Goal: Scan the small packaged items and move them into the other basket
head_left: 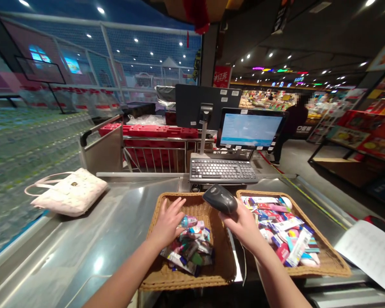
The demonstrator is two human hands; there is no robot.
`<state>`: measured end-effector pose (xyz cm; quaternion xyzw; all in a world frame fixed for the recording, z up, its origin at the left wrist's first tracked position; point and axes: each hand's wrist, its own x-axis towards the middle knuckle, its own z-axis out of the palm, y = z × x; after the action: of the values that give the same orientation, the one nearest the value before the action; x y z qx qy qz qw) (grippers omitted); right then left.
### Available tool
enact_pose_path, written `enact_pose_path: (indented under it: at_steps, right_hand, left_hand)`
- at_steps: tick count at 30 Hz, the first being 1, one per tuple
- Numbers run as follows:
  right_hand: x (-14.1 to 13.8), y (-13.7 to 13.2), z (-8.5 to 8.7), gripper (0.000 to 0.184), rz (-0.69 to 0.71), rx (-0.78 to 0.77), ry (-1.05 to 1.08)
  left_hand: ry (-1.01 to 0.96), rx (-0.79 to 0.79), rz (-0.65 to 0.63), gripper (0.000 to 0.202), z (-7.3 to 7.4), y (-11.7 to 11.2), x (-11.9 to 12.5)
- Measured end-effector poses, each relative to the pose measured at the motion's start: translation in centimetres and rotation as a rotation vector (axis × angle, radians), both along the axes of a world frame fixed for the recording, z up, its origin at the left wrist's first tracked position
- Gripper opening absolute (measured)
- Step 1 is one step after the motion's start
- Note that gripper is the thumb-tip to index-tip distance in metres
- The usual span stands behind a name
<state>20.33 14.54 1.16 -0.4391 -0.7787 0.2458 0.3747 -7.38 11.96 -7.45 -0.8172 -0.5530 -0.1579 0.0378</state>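
1. Here, the left hand [170, 221], fingers spread, is over the left basket [192, 282], beside a pink-and-blue item [188, 221]; whether they touch cannot be told.
2. The right hand [244, 222], closed around a black scanner [220, 199], over the left basket's far right corner.
3. The right basket [332, 259], holding packets [300, 246], on the bench [122, 231].
4. Keyboard [223, 169], beyond the baskets.

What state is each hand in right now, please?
Left hand: over the left basket; whether it grips the small item beside it cannot be told.
Right hand: closed around the black scanner.
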Motion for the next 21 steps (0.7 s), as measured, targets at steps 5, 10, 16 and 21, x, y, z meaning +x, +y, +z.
enact_pose_path:
  at_steps: [5,10,16,21]
  right_hand:
    - [-0.3,-0.5,-0.1,0.049,0.005,-0.021,0.008]
    - [-0.5,-0.5,0.2,0.047,0.024,-0.019,0.025]
    - [-0.3,-0.4,0.2,0.047,0.019,-0.016,0.034]
    - [0.6,-0.5,0.4,0.041,0.011,-0.024,0.025]
  left_hand:
    - [0.011,-0.149,-0.041,0.023,-2.1,0.3,-0.2]
    - [0.032,-0.38,-0.077,0.032,-3.7,0.4,-0.1]
    - [0.127,-0.582,-0.084,0.04,-4.2,0.2,-0.2]
    - [0.097,-0.654,-0.069,0.035,-3.6,0.0,-0.3]
